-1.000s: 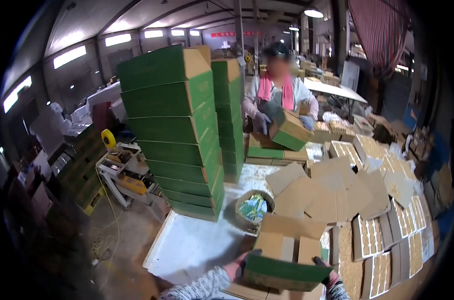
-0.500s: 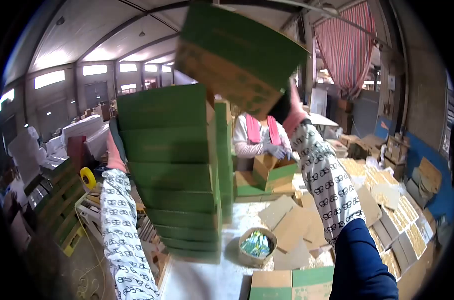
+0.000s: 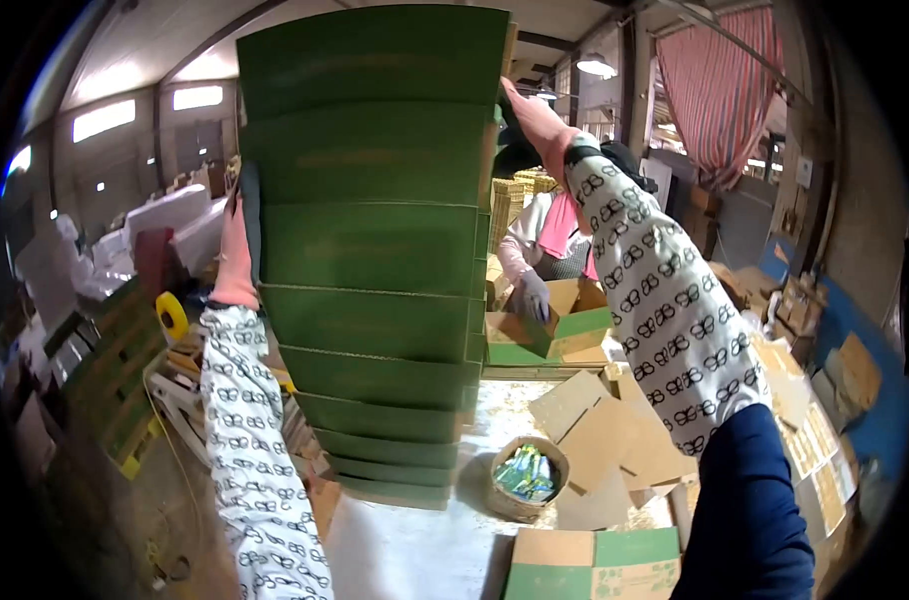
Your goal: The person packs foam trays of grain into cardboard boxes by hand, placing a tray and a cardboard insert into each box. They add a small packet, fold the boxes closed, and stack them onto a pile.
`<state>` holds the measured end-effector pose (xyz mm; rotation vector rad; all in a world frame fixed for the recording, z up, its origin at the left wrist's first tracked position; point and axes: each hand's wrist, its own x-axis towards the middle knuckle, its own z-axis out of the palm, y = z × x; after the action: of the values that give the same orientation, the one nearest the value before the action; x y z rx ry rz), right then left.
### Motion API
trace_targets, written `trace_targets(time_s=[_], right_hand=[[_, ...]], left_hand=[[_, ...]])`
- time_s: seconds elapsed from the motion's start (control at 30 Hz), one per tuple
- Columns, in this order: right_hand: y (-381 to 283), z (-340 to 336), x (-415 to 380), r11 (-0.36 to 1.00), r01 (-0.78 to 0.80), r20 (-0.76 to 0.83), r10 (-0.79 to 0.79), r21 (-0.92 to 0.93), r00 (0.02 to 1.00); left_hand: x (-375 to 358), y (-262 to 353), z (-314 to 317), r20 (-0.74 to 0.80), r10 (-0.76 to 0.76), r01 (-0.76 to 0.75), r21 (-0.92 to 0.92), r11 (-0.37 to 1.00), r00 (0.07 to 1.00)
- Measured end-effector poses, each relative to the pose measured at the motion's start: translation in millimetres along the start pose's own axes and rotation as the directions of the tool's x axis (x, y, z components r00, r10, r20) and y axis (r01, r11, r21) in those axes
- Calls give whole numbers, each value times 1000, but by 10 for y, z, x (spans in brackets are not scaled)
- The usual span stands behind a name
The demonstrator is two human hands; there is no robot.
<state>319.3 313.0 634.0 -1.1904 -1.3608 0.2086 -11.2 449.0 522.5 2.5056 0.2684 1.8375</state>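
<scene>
A tall stack of green cardboard boxes [image 3: 365, 245] stands in front of me, with a green cardboard box [image 3: 375, 60] on top. My left hand [image 3: 240, 235], in a pink glove with a dark palm, lies along the stack's left side with its fingers stretched upward. At the upper right edge of the top box, my right hand [image 3: 540, 125] holds on, gloved the same way; its fingers are partly hidden. Both forearms wear white patterned sleeves.
Across the table [image 3: 385, 550], a co-worker's gloved hand [image 3: 535, 298] is at an open box [image 3: 575, 315]. A round tub [image 3: 528, 480] holds small green packets. Flat cardboard pieces [image 3: 605, 440] lie beside it. A green-and-brown box [image 3: 595, 565] is at the near edge. Yellow tape [image 3: 172, 316] sits at left.
The tilted box in my right hand has come down leftward onto the stack and now sits level. My left hand remains against the stack's side. The co-worker's hand moved lower at the open box.
</scene>
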Motion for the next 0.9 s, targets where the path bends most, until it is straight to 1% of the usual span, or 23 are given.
trace_targets(time_s=[0.07, 0.1, 0.13, 0.17, 0.2, 0.27, 0.3, 0.33, 0.37, 0.4, 0.43, 0.47, 0.5, 0.53, 0.6, 0.63, 0.67, 0.7, 0.73, 0.77, 0.83, 0.87, 0.9], right_hand=[[64, 39, 80, 984, -31, 54, 22, 175, 998], [50, 117, 38, 966, -45, 47, 35, 253, 998], [28, 103, 0, 969, -113, 93, 95, 219, 991], [14, 91, -36, 968, -178, 139, 154, 179, 978], [159, 48, 110, 1000, -26, 223, 29, -16, 974], [433, -34, 383, 873, 356, 376, -224, -333, 899], [275, 64, 320, 912, 97, 127, -51, -399, 991], [9, 142, 240, 898, -171, -134, 127, -405, 983], [-389, 258, -270, 830, -16, -218, -128, -558, 968], [-150, 195, -1, 918, 255, -83, -292, -305, 953], [185, 151, 327, 847, 361, 6, -390, -389, 921], [184, 228, 329, 757, 466, 103, -475, -459, 874], [159, 163, 275, 684, 392, 145, -391, -615, 909], [221, 192, 415, 952, 96, -7, -102, -291, 995], [262, 188, 401, 898, 131, -9, -149, -421, 989], [253, 204, 342, 912, 89, -70, -128, -400, 989], [263, 227, 281, 925, 46, -130, -102, -376, 986], [288, 203, 166, 951, 48, -134, -93, -307, 987], [264, 134, -106, 986, 94, -87, -106, -135, 991], [190, 53, -462, 989, 137, -38, -135, 53, 990], [108, -99, -1431, 958, 216, -44, -211, 187, 976], [322, -300, -1873, 969, 240, 4, -240, -54, 971], [419, -546, -2456, 982, 67, 116, -47, -177, 992]], left_hand=[[-71, -621, 1, -147, -277, 201, -395, 897, 950], [-127, -884, -25, -260, -349, 229, -400, 888, 900], [-162, -1146, 61, -362, -420, 251, -429, 868, 832], [-124, -845, 80, -162, -642, 372, -698, 611, 749], [-160, -619, 28, -181, -604, 348, -677, 649, 776], [-126, -330, 25, -256, -615, 394, -576, 716, 745], [-115, -213, 35, -303, -614, 416, -516, 749, 729], [-101, -120, 41, -351, -608, 435, -459, 775, 712], [-91, -52, 46, -331, -604, 387, -529, 755, 725], [-87, -90, 55, -340, -617, 403, -523, 751, 710], [-73, -131, 55, -351, -630, 418, -517, 747, 692], [-50, -152, 60, -363, -642, 431, -513, 743, 675], [-27, -129, 61, -394, -614, 411, -488, 770, 684], [-45, -156, 79, -362, -596, 373, -522, 767, 717], [-29, -301, 86, -318, -528, 266, -596, 757, 787], [-48, -360, 107, -387, -493, 247, -534, 809, 780], [-17, -175, 105, -354, -550, 322, -531, 784, 756], [2, -203, 80, -283, -545, 310, -583, 751, 789], [-21, -330, 35, -209, -538, 312, -624, 716, 817], [-61, -417, 18, -233, -524, 287, -624, 727, 819], [-165, -238, -81, -259, -568, 464, -368, 806, 781], [-257, -121, -149, -285, -581, 533, -232, 814, 763], [-483, 2, -175, -321, -467, 463, -93, 881, 824]])
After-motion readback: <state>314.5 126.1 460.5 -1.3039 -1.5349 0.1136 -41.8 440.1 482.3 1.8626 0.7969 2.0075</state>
